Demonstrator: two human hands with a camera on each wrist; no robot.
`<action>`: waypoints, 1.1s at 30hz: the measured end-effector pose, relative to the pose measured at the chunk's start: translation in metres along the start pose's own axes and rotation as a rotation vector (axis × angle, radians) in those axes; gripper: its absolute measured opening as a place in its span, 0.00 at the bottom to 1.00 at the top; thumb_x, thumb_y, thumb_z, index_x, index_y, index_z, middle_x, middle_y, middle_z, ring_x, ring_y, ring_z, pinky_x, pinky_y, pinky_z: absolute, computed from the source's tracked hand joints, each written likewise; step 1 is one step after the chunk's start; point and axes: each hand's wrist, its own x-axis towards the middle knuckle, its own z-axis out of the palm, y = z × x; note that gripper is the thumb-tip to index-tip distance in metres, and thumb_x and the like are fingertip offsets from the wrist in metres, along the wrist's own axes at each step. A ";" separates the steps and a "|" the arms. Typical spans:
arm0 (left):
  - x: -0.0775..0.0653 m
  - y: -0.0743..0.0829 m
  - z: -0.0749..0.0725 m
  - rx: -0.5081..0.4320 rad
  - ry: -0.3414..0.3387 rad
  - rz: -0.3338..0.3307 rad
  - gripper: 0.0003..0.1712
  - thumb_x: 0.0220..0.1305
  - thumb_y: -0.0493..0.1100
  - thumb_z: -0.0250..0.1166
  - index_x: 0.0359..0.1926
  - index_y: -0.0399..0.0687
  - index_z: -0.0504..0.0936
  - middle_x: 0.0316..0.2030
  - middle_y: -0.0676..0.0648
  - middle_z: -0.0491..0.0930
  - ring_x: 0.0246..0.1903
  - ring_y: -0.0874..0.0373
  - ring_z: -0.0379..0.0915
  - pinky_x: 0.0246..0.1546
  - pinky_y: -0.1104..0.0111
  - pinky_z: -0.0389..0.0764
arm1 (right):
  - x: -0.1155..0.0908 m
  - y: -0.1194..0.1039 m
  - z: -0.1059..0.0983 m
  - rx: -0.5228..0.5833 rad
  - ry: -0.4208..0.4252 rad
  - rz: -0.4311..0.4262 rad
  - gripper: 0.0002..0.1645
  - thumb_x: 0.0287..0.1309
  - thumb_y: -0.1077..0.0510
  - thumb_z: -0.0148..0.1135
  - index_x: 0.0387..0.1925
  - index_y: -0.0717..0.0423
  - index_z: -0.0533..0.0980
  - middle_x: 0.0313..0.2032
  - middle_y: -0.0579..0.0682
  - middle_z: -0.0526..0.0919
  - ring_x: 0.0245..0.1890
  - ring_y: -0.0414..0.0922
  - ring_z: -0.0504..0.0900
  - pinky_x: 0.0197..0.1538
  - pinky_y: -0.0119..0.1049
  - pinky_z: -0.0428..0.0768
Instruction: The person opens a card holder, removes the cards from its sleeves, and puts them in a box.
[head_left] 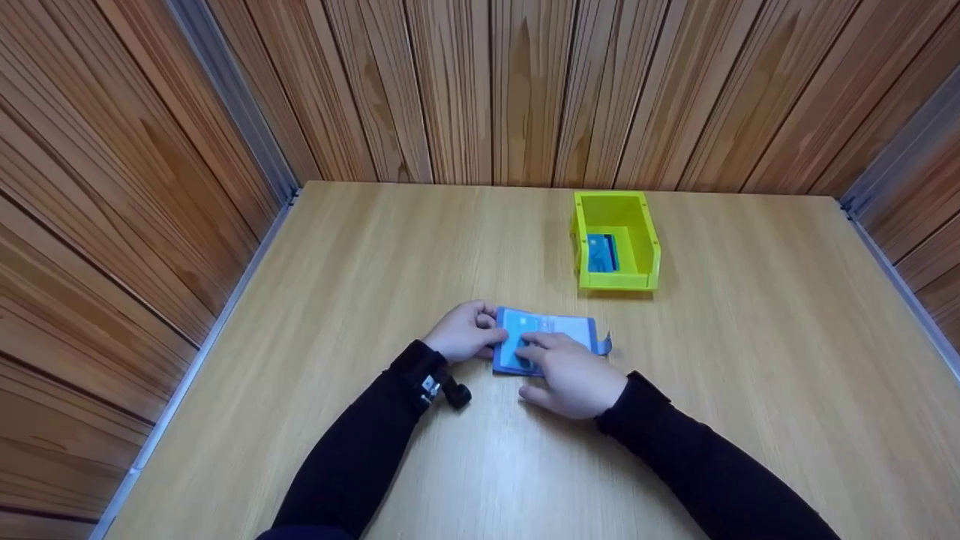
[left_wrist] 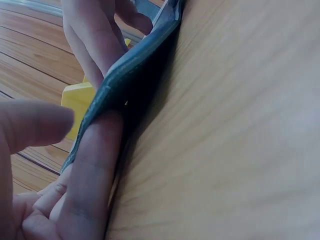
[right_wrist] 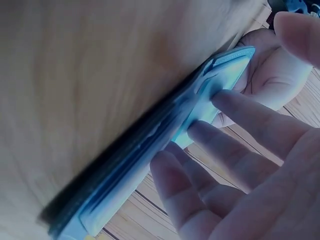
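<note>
A blue card holder (head_left: 576, 327) lies spread on the table, a light blue card (head_left: 513, 351) in the clear sleeve on its left side. At its left edge, my left hand (head_left: 466, 331) grips the cover, thumb above. One left finger (left_wrist: 92, 165) reaches under the raised cover in the left wrist view. My right hand (head_left: 574, 375) rests its extended fingertips on the card's face; in the right wrist view those fingers (right_wrist: 245, 117) are nearly straight and spread. The strap (head_left: 604, 345) sticks out at the holder's right side.
Behind the holder, to the right, stands a yellow-green open bin (head_left: 619, 281) with several blue cards (head_left: 600, 253) inside. Wood-plank walls (head_left: 450, 90) enclose the wooden table (head_left: 375, 247) at the back and sides. A small black camera (head_left: 456, 393) is strapped to the left wrist.
</note>
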 end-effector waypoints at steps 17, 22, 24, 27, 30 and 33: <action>0.000 0.002 0.001 -0.043 -0.019 -0.003 0.19 0.63 0.34 0.65 0.54 0.40 0.72 0.37 0.48 0.82 0.37 0.56 0.82 0.38 0.63 0.86 | 0.019 0.044 -0.014 0.719 0.069 0.270 0.35 0.67 0.50 0.59 0.70 0.58 0.62 0.57 0.52 0.78 0.43 0.45 0.83 0.47 0.41 0.83; 0.001 0.001 0.000 -0.049 -0.024 0.000 0.19 0.62 0.33 0.65 0.52 0.40 0.71 0.35 0.49 0.82 0.36 0.57 0.82 0.37 0.63 0.86 | 0.022 0.046 -0.015 0.799 0.045 0.291 0.37 0.67 0.51 0.60 0.71 0.60 0.60 0.56 0.53 0.78 0.40 0.46 0.84 0.44 0.39 0.83; 0.001 0.001 0.000 -0.056 -0.030 0.002 0.18 0.62 0.32 0.65 0.52 0.39 0.71 0.34 0.49 0.81 0.36 0.56 0.81 0.37 0.62 0.87 | 0.023 0.044 -0.016 0.814 0.037 0.308 0.37 0.67 0.51 0.60 0.71 0.60 0.60 0.55 0.53 0.78 0.40 0.46 0.84 0.44 0.39 0.82; 0.001 0.001 0.000 -0.060 -0.029 0.001 0.18 0.61 0.32 0.65 0.51 0.39 0.71 0.33 0.49 0.81 0.35 0.57 0.81 0.36 0.62 0.87 | 0.024 0.043 -0.015 0.840 0.041 0.331 0.37 0.67 0.53 0.60 0.71 0.61 0.60 0.53 0.52 0.78 0.40 0.46 0.83 0.45 0.39 0.82; 0.000 0.001 0.000 -0.049 -0.023 -0.003 0.18 0.61 0.32 0.65 0.51 0.39 0.71 0.33 0.49 0.81 0.34 0.56 0.81 0.36 0.62 0.87 | 0.025 0.043 -0.014 0.851 0.047 0.359 0.35 0.66 0.54 0.61 0.70 0.60 0.63 0.50 0.52 0.79 0.39 0.46 0.83 0.42 0.38 0.83; 0.000 0.002 0.000 -0.037 -0.023 -0.004 0.18 0.62 0.32 0.65 0.51 0.40 0.71 0.33 0.49 0.81 0.35 0.56 0.81 0.36 0.63 0.86 | 0.026 0.044 -0.013 0.871 0.053 0.398 0.32 0.64 0.54 0.63 0.67 0.57 0.67 0.48 0.52 0.79 0.36 0.47 0.82 0.37 0.37 0.84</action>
